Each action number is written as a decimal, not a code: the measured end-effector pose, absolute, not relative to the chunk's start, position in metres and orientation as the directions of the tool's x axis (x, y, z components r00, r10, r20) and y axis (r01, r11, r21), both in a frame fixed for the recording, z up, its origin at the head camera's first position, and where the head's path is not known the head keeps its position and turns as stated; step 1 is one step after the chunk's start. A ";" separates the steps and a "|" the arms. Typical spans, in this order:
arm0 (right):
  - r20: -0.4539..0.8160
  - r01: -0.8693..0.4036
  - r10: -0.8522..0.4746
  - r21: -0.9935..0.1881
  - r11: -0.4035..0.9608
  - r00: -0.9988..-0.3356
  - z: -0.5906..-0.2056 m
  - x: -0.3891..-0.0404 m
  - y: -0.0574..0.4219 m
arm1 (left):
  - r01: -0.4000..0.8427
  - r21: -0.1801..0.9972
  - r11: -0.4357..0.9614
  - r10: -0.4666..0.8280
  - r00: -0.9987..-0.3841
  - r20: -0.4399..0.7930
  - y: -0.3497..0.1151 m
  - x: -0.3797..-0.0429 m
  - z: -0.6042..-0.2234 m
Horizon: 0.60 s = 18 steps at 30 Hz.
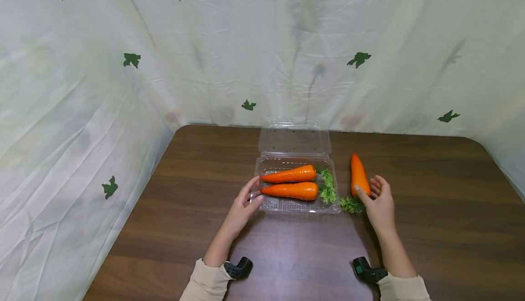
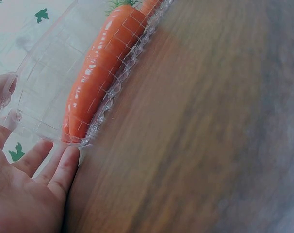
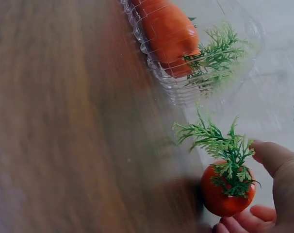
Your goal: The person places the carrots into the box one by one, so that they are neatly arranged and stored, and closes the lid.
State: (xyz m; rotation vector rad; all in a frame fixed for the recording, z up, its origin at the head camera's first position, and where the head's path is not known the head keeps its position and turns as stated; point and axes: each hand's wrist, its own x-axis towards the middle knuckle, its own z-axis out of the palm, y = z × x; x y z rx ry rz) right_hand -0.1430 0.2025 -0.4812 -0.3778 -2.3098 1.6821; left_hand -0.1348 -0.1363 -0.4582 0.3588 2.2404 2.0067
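I have left hand (image 1: 238,214), fingers spread, touching left end of clear container (image 1: 287,205); right hand (image 1: 381,204) pinches loose carrot (image 1: 357,173) just right of container. Two more carrots (image 1: 292,191) lie inside it.

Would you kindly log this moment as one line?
left hand: touching clear container | right hand: around loose carrot | lid: open | two carrots: inside container

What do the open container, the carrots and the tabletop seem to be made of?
The container looks like thin, glossy, clear plastic: the tabletop shows through. The carrots are probably moulded plastic or coated foam, given their shiny, even orange; the frilly green tops look plastic. The tabletop could be satin wood or laminate: grain streaks, soft sheen.
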 end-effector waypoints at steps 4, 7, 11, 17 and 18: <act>0.032 0.094 0.344 -0.935 0.341 -0.938 -0.483 -0.143 0.203 | 0.103 0.990 0.102 0.249 -0.966 0.074 -0.136 -0.135 -0.458; 0.040 0.098 0.341 -0.921 0.377 -0.939 -0.483 -0.142 0.203 | 0.105 0.989 0.102 0.251 -0.965 0.076 -0.136 -0.135 -0.458; 0.051 0.105 0.341 -0.899 0.424 -0.939 -0.482 -0.142 0.202 | 0.105 0.988 0.109 0.252 -0.965 0.075 -0.136 -0.135 -0.458; 0.077 0.095 0.361 -0.896 0.434 -0.930 -0.483 -0.142 0.202 | 0.100 0.989 0.105 0.249 -0.966 0.071 -0.136 -0.135 -0.458; 0.078 0.095 0.370 -0.899 0.427 -0.926 -0.483 -0.142 0.202 | 0.101 0.990 0.103 0.249 -0.966 0.072 -0.136 -0.135 -0.458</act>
